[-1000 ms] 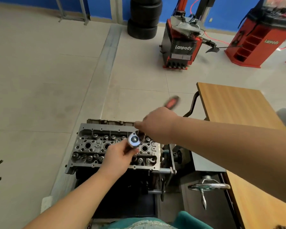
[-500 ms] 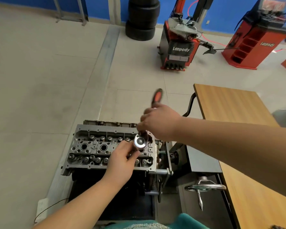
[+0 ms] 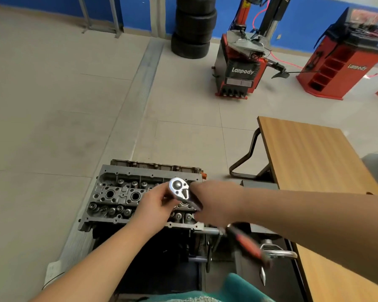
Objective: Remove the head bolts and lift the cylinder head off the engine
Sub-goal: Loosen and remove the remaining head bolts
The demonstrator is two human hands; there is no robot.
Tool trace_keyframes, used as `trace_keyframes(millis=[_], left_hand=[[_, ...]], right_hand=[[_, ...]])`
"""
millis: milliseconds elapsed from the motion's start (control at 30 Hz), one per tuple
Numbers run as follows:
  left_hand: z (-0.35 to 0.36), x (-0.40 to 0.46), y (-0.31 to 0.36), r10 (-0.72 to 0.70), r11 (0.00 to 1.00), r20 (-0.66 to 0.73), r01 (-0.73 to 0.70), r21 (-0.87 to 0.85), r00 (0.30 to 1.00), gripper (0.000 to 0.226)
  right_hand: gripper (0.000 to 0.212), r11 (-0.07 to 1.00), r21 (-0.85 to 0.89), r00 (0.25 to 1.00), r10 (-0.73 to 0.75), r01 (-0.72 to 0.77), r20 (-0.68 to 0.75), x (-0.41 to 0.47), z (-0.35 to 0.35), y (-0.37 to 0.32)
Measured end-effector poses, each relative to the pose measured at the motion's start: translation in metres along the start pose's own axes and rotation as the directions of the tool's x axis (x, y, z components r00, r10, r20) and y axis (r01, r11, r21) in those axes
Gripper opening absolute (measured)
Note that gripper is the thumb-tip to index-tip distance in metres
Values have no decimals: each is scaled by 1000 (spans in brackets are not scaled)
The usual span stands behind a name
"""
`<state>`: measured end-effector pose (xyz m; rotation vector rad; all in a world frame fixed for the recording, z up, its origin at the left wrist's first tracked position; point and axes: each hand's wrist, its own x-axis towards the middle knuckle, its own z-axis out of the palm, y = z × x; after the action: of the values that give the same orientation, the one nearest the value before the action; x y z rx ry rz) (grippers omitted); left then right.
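The grey cylinder head [image 3: 118,196] sits on top of the engine on a stand, its valve springs and plug wells exposed. A chrome ratchet wrench [image 3: 179,189] stands over the head's right part. My left hand [image 3: 155,205] pinches the ratchet just below its round head. My right hand [image 3: 214,202] is wrapped around the handle, whose red and black grip [image 3: 248,245] points toward me and to the right, blurred by motion. The socket and the bolt beneath it are hidden by my hands.
A wooden table [image 3: 310,162] stands close on the right. The engine stand's chrome crank handle [image 3: 277,253] sticks out below my right arm. Stacked tyres [image 3: 193,27], a tyre changer [image 3: 241,68] and a red wheel balancer [image 3: 340,62] stand across the tiled floor.
The ratchet handle has swung from pointing away from me round to the right and toward me. My right hand moved with it; my left hand stayed on the ratchet head.
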<state>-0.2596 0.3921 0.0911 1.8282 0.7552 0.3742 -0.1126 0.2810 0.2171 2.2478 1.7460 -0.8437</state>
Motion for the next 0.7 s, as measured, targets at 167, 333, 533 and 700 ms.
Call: trace_keyframes(millis=[167,333,533,700], left_hand=[[-1,-1,2,-31,994,-24,33,105,999,23],[10,-10,3,-11,995,-83,19,101,997,19],[10,-16,9,-16,999,-94,19,30,995,23],[12,-17,12,1,986,-128,20,167,992,13]], right_hand=[[37,984,-158,993,-92,79,-76,25,-35,11],[43,876,482,978,-111,12,177,39,-28,8],[31,602,798,999,-50,25,6,36,2,9],[30,333,928,986,-67,169,-156,22,-19,36]])
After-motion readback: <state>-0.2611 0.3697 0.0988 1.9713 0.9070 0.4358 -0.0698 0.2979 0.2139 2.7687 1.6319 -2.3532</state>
